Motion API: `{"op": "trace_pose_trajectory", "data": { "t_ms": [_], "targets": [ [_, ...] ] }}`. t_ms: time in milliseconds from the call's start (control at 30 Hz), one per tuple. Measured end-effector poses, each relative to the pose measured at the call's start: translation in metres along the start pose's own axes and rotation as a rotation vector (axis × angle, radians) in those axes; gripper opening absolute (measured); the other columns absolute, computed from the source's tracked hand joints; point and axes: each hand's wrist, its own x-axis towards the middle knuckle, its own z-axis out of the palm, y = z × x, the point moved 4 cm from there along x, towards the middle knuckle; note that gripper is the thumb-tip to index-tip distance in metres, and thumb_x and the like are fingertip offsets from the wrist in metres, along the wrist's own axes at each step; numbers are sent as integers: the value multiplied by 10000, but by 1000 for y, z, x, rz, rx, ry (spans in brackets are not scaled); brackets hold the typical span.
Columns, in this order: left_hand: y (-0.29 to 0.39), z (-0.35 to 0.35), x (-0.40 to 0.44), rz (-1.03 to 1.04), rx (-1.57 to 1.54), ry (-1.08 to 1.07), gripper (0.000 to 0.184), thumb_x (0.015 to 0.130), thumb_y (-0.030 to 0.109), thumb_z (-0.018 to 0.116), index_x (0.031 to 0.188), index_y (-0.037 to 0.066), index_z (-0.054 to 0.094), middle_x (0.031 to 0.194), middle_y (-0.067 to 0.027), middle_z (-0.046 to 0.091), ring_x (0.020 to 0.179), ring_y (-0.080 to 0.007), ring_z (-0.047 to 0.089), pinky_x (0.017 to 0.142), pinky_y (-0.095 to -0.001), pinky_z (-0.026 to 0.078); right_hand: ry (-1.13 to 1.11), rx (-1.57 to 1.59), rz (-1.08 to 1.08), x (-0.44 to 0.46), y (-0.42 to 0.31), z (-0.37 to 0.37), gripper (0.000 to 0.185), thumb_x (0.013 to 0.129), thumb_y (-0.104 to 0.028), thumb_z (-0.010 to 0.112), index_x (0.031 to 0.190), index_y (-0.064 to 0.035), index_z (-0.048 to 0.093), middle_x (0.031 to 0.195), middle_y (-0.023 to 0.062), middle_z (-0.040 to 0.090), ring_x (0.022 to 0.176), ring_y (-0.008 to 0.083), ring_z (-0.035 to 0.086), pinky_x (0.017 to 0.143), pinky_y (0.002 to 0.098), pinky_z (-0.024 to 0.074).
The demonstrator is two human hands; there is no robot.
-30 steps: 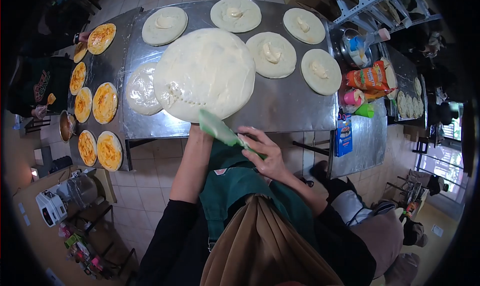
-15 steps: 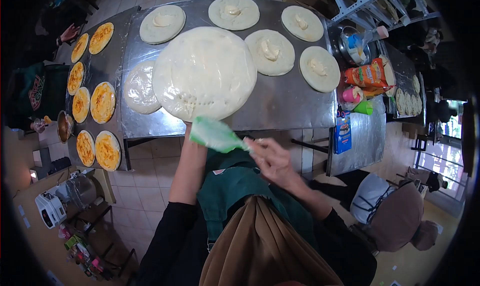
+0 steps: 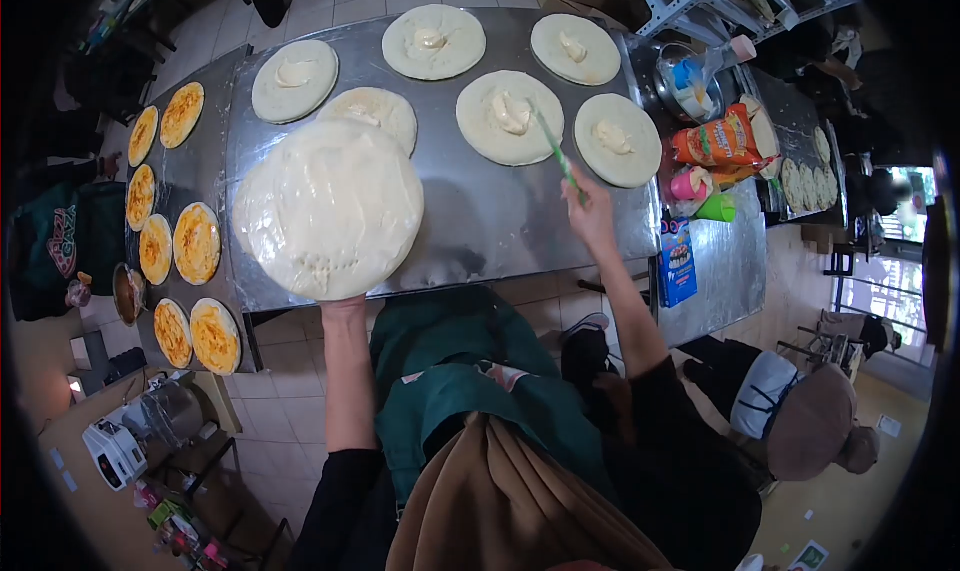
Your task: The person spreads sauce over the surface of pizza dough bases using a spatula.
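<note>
A large round dough disc [image 3: 330, 206], coated with shiny cream, is held up over the metal table by my left hand [image 3: 345, 303], which is mostly hidden beneath it. My right hand [image 3: 588, 203] is closed round a green spatula [image 3: 557, 151]. The spatula's tip touches or hovers at the cream dollop on a dough round [image 3: 510, 118] right of the large disc. Behind the large disc lies a smaller dough round [image 3: 375, 116], partly covered by it.
More dough rounds with cream [image 3: 435, 41] lie on the metal table [image 3: 470, 241]. Orange-topped rounds [image 3: 197, 243] are at the left, near a person in a green apron [image 3: 62, 236]. At the right are a steel bowl [image 3: 690, 81], orange packet [image 3: 718, 143], cups and blue box [image 3: 678, 263].
My left hand has moved the large disc leftward and nearer me, uncovering part of a round behind it. My right hand has carried the spatula from the disc's edge to a round farther right.
</note>
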Motion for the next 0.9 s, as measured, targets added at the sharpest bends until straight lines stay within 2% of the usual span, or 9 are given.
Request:
{"op": "trace_pose_trajectory", "data": {
  "t_ms": [33,100,167,200,333,433,533,733,900],
  "targets": [
    [1,-16,5,-92,-150,-291,741,877,601,415,1449,146,293,1483,-101,320,1341,-348,322,1096,-579,239,20,-94,-9,11,8,6,374,869,-129,598,1230,-35,576,825,160,658,749,234,634,708,364,501],
    [2,-20,2,-106,-163,-288,744,876,602,417,1453,151,287,1487,-101,315,1344,-359,314,1094,-593,229,59,-281,-27,24,16,17,359,867,-144,572,1217,-63,584,872,255,638,799,396,645,744,447,500],
    [6,2,-13,0,135,308,740,877,598,417,1455,155,284,1491,-100,308,1351,-367,299,1095,-600,218,-15,-263,27,7,12,36,373,869,-128,553,1237,-74,569,863,255,633,816,439,611,757,481,485],
    [6,3,-11,1,140,306,737,878,597,416,1455,157,284,1492,-100,306,1352,-366,296,1096,-599,217,-51,-254,49,4,10,43,381,869,-120,544,1247,-80,561,858,256,630,825,461,595,763,498,477],
    [5,-2,-11,-5,139,339,730,882,593,415,1455,161,285,1496,-99,298,1357,-361,288,1096,-598,215,-367,433,529,2,26,49,359,932,-185,527,1280,-95,546,725,70,620,437,143,499,383,298,385],
    [-3,-1,-6,-18,140,349,717,887,587,412,1450,158,298,1493,-99,305,1356,-359,292,1098,-594,217,-626,1056,669,7,26,38,400,956,-228,513,1333,-97,482,767,-7,561,407,-5,314,330,164,231],
    [-11,3,1,-39,140,351,698,896,577,403,1443,152,312,1484,-99,320,1345,-363,307,1097,-589,226,-702,1195,667,6,27,37,441,960,-237,501,1368,-88,424,811,1,547,404,-11,311,329,133,250],
    [-27,25,11,-112,95,310,670,909,555,398,1429,137,335,1464,-109,351,1324,-364,342,1085,-577,267,-672,1383,674,5,8,22,501,968,-249,491,1416,-91,332,703,-21,493,381,-10,299,303,134,259],
    [-46,33,21,-196,83,234,647,919,532,404,1419,126,351,1448,-122,376,1308,-353,373,1074,-561,300,-680,1369,546,9,-13,-1,496,967,-280,488,1410,-99,356,690,-13,496,383,-8,301,315,128,255]
  ]
}}
